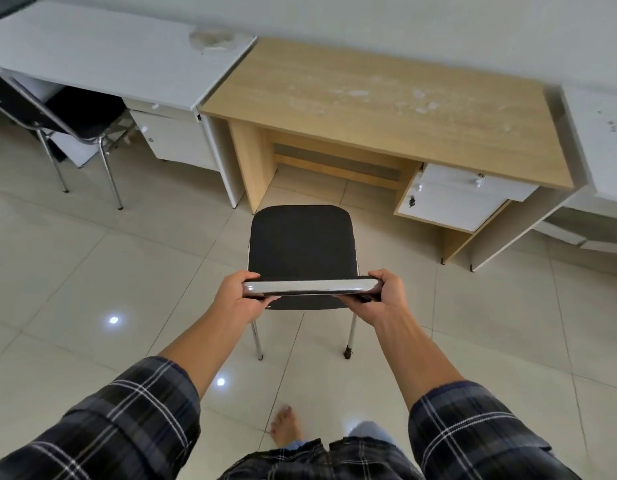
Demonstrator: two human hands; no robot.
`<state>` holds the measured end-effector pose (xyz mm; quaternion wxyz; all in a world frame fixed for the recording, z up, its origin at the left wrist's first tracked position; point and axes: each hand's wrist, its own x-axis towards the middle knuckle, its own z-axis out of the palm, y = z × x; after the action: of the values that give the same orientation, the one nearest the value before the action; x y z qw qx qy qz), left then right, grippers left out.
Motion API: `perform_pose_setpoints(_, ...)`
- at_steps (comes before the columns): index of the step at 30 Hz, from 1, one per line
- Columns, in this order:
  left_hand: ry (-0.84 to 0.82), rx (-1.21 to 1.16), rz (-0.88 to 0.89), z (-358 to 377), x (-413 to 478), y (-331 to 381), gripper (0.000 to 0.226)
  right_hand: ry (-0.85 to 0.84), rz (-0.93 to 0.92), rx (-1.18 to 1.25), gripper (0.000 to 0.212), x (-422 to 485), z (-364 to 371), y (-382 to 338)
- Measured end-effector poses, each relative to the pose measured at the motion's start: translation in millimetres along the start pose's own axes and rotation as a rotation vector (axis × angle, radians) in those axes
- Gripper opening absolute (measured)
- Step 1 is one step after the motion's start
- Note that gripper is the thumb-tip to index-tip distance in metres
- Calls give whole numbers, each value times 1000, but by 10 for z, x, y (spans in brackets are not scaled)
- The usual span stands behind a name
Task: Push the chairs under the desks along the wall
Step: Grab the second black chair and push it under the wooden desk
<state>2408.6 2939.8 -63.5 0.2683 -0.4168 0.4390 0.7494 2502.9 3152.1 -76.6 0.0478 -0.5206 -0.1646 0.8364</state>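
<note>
Now L hand [238, 296] & R hand [380, 296] grip chair [301, 242] backrest ends.

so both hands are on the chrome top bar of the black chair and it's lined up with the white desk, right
Not quite. Both the left hand and right hand do grip the black chair by its chrome bar, but the head view shows it facing the wooden desk, not the white desk.

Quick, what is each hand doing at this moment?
Left hand: closed on the left end of the chrome top rail of the black chair.
Right hand: closed on the right end of the same rail.
</note>
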Motion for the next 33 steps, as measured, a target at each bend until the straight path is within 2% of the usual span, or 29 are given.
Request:
perform_pose_setpoints(12,-4,70,-1,1166,815,1054,42,-37,-26,112,41,880,1196,-583)
perform_pose_setpoints(17,19,93,-16,1786,1244,1491,25,-29,-34,138,42,1321,1772,-935)
perform_pose_setpoints(20,33,89,-36,2062,1435,1715,22,-22,-17,152,46,1489,2073,-1084)
perform_pose_setpoints(25,21,90,-48,2508,1719,2085,22,-23,-13,176,45,1785,2523,-1346)
perform_pose_setpoints(33,-2,156,-77,3059,2190,2722,8,-45,-3,255,22,2153,3200,-1517)
